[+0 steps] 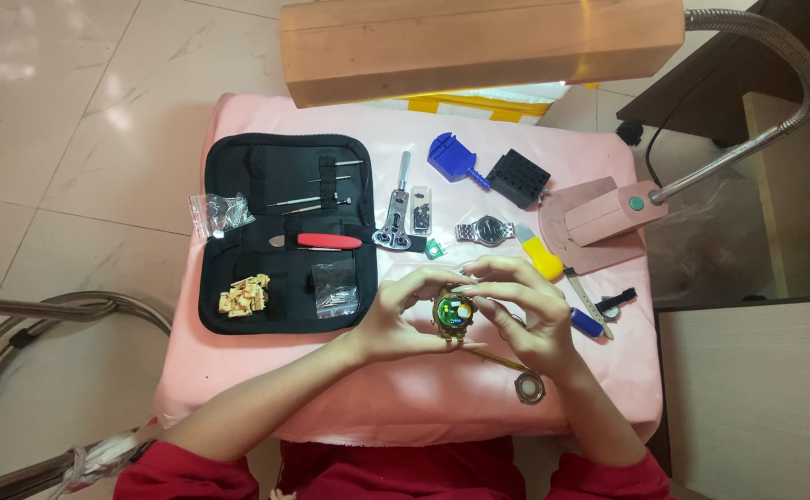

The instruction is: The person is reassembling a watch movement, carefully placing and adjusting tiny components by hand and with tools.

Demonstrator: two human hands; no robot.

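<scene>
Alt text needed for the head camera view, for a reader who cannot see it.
Both hands, left hand and right hand, hold an opened gold watch over a pink-covered table. An open black tool case, a silver watch and a desk lamp lie beyond.

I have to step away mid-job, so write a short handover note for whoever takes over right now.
Left hand: holds the gold watch by its left edge.
Right hand: fingers on the watch's right edge and top.
Watch: above the pink cloth, back open, inner works showing.
Done: back cover off; a round metal ring lies near the right wrist.
Left: watch not yet closed. Open tool case at left, silver watch behind.
</scene>
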